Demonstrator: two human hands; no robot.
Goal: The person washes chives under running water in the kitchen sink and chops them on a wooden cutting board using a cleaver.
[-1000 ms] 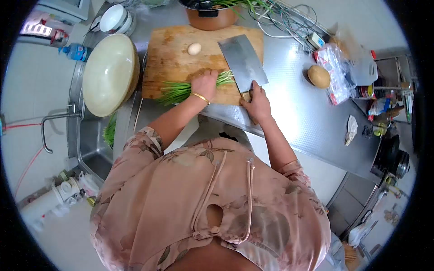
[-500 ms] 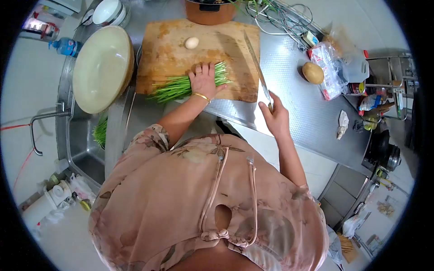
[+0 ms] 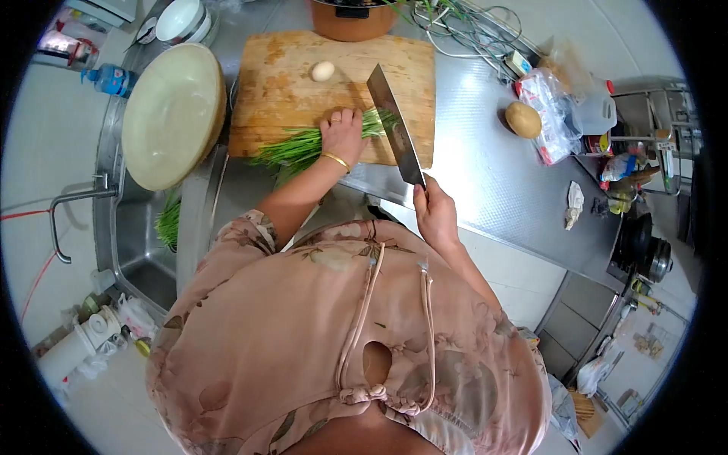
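The left hand [image 3: 343, 136] presses flat on a bundle of green chives [image 3: 303, 144] lying across the near edge of the wooden cutting board [image 3: 288, 83], and the right hand [image 3: 436, 216] grips the handle of a cleaver [image 3: 394, 129] whose blade stands over the bundle's right end. This looks like the chopping step, and the next move calls for a clean downward stroke just clear of the left fingertips. Half a second earlier the cleaver was held off to the right of the board; now it has swung in over the chives.

Pink floral blouse [image 3: 303, 326]; gold bangle [image 3: 336, 160]
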